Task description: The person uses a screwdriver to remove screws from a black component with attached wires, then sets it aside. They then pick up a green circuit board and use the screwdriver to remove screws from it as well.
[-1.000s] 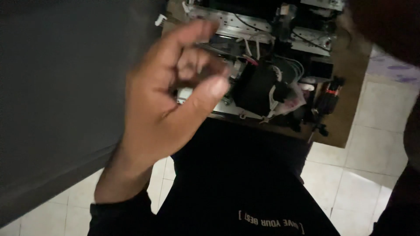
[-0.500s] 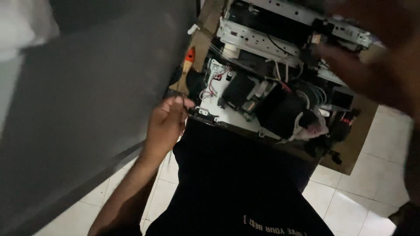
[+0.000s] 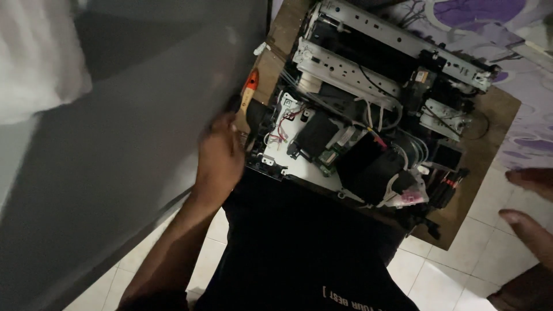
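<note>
A stripped-down printer chassis (image 3: pixel 368 132), with metal rails, white wires and black parts, lies on a brown board (image 3: pixel 489 150) in front of me. My left hand (image 3: pixel 220 154) is blurred and rests at the chassis's near left corner. Its fingers point toward an orange-handled tool (image 3: pixel 249 87) lying at the board's left edge. Whether it grips anything is not visible. My right hand (image 3: pixel 530 210) is at the right edge of the view, off the board, fingers apart and holding nothing. My black shirt (image 3: pixel 299 247) fills the bottom middle.
A large grey panel (image 3: pixel 115 161) slopes along the left, right next to my left hand. White cloth (image 3: pixel 34 57) hangs at the top left. Purple-patterned fabric (image 3: pixel 518 46) lies beyond the board. The floor (image 3: pixel 449 276) is pale tile.
My left hand dropped from close to the camera down to the chassis's left corner. My right hand drew away from above the chassis to the right edge of view.
</note>
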